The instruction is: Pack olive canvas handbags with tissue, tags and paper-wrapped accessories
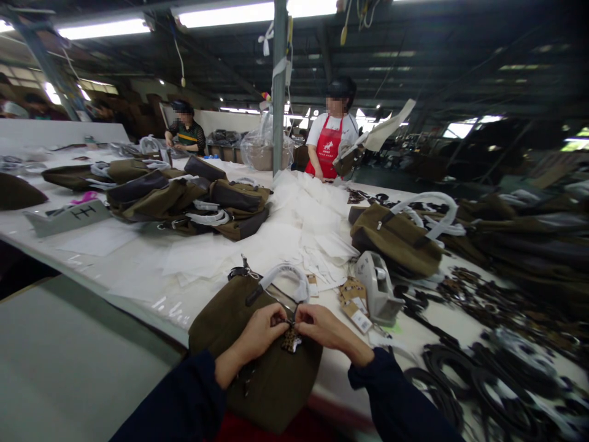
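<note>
Dark sleeves (179,399) reach over a green bag (221,319) at the table (124,285) edge. On the bag's front, left hand (258,334) and right hand (324,326) pinch a charm's (291,339) top; tags (353,290) lie right of the bag.

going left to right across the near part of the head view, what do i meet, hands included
Grey block with black marking → left hand → small patterned charm → right hand → tags → grey tape dispenser → coiled black straps
</note>
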Motion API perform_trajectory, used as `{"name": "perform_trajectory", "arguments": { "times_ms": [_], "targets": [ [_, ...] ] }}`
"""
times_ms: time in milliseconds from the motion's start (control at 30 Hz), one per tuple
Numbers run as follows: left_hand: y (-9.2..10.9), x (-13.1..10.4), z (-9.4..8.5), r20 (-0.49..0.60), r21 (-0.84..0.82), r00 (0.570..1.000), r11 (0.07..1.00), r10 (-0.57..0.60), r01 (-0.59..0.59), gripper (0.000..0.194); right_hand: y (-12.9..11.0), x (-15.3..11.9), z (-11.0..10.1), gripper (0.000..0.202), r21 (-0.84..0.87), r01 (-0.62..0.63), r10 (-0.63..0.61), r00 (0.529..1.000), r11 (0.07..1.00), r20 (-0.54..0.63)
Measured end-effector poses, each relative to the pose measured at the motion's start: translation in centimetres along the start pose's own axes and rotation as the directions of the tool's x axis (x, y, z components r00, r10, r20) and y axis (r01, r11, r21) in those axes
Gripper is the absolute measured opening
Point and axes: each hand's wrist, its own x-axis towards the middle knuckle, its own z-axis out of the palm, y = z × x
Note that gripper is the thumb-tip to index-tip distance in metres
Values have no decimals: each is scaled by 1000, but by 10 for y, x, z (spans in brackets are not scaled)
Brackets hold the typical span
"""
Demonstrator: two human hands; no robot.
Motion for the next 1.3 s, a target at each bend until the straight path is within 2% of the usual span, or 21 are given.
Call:
{"name": "perform_trajectory", "arguments": {
  "times_ms": [200,533,733,967,1300],
  "targets": [
    [0,7,-1,-19,-137,996,987,-86,83,10,-6,3,1,3,-245,1,-8,1000,970,-25],
    [4,3,2,16,-239,998,969,-56,58,13,-5,6,14,3,-303,-29,3,996,952,-87],
    [-1,3,4,-39,-204,997,977,-66,56,13,-9,2,11,4,-318,-25,-2,996,948,-86],
    [3,2,6,-30,-183,998,982,-57,51,14,-6,6,15,5,-364,-48,12,995,930,-100],
    [2,8,-5,145,-32,989,999,31,-26,28,-1,4,19,5,-367,-23,-5,997,930,-74]
  ]
}}
